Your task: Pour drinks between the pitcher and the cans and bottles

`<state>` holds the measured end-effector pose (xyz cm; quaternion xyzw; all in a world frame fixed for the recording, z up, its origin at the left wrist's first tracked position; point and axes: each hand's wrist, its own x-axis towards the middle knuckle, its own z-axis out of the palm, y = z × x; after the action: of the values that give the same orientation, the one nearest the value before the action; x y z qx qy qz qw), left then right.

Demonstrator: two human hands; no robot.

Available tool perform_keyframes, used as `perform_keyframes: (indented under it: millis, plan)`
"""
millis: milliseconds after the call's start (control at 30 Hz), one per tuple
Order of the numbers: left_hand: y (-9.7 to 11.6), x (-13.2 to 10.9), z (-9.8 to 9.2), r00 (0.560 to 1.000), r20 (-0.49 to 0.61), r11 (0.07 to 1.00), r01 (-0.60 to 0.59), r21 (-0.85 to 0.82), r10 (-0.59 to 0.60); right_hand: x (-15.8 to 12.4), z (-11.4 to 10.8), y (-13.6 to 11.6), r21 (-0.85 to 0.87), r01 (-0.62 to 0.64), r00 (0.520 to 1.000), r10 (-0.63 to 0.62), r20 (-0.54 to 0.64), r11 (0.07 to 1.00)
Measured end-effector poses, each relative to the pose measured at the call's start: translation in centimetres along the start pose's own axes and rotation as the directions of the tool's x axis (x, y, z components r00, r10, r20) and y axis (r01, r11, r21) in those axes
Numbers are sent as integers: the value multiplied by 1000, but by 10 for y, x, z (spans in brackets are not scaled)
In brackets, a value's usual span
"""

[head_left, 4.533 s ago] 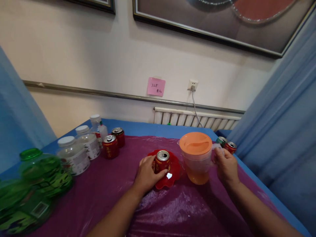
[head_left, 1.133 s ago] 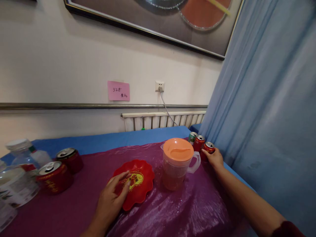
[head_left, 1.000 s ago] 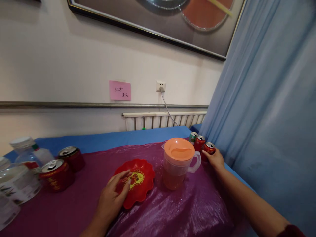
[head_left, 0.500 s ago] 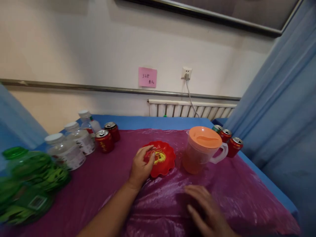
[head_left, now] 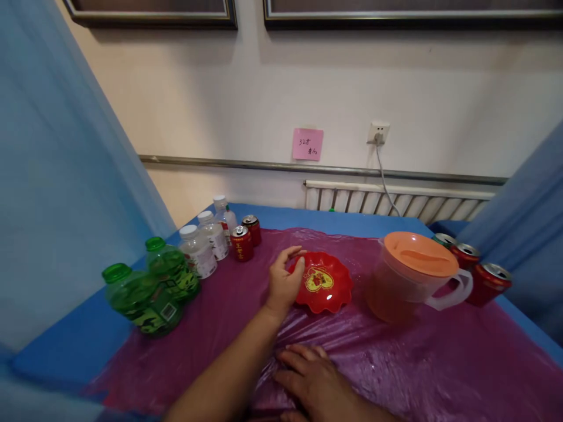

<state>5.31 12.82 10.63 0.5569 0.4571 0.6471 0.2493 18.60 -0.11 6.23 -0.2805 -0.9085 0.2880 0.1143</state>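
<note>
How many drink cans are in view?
5. Left: red metal can, a second behind it. Right, back to front: green metal can, red can, nearest red can. More may be hidden.

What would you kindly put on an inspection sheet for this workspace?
Surface: blue table, wrinkled purple sheet spread over it.
Main things: red scalloped dish; right of it, an orange-lidded pitcher with some amber liquid.
Clutter: green-capped bottles, white-capped bottles and two cans to the left; three cans far right.
Hands: both open with nothing in grasp; left hand at the dish's left rim, right hand palm down over the sheet; contact unclear.
Cables: one cord, plugged into the wall socket, hanging past the radiator.
Surroundings: pink note and rail on the wall, blue curtains either side.
</note>
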Motion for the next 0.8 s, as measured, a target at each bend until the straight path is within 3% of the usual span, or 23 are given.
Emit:
perform_keyframes:
  millis: [200, 400, 600, 800]
  plan:
    - [13, 21, -3, 979, -10, 964, 197, -176, -202, 1, 5, 4, 33, -8, 1000, 8, 1, 999]
    - [36, 37, -11, 956, -15, 928, 280, -244, -292, 0, 4, -2, 43, -29, 999, 30, -26, 999]
    - [45, 47, -20, 931, 28, 909, 362, -207, -364, 0, 2, -1, 49, -19, 999, 20, -27, 999]
    - [27, 48, -42, 917, -2, 915, 398, -66, -399, 2, 2, 6, 59, -4, 999, 6, -35, 998]
